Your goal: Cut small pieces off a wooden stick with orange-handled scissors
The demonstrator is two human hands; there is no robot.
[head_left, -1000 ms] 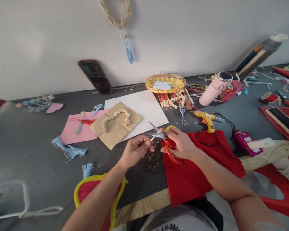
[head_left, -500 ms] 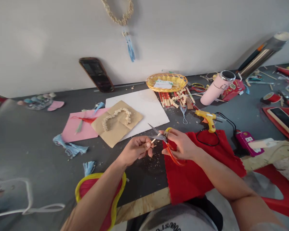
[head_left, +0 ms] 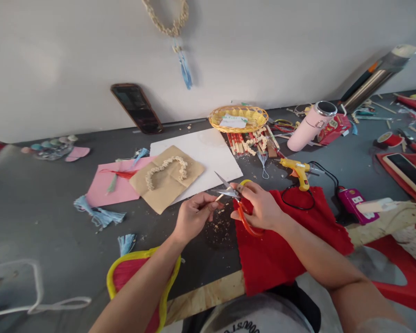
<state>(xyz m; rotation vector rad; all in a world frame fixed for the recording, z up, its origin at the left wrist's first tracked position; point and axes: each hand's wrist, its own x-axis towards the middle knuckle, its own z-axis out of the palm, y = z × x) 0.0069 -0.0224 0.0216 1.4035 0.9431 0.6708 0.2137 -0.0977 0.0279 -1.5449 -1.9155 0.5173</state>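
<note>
Pinched in my left hand is a thin pale wooden stick. My right hand grips scissors with red and yellow handles, their blades parted and meeting the stick's upper end. Small pale chips lie scattered on the dark table under both hands. Beyond them, a curved string of pale pieces rests on a brown paper square, which overlaps a white sheet. A red cloth spreads beneath my right hand and forearm.
A yellow glue gun with a black cord lies right of my hands, near a purple power socket. Behind are a wicker basket, bundled sticks and a pink bottle. Blue tassels and a leaning phone are left.
The scissor blades have parted slightly wider around the stick. My left fingers have shifted a little on it. The whole view has drifted slightly.
</note>
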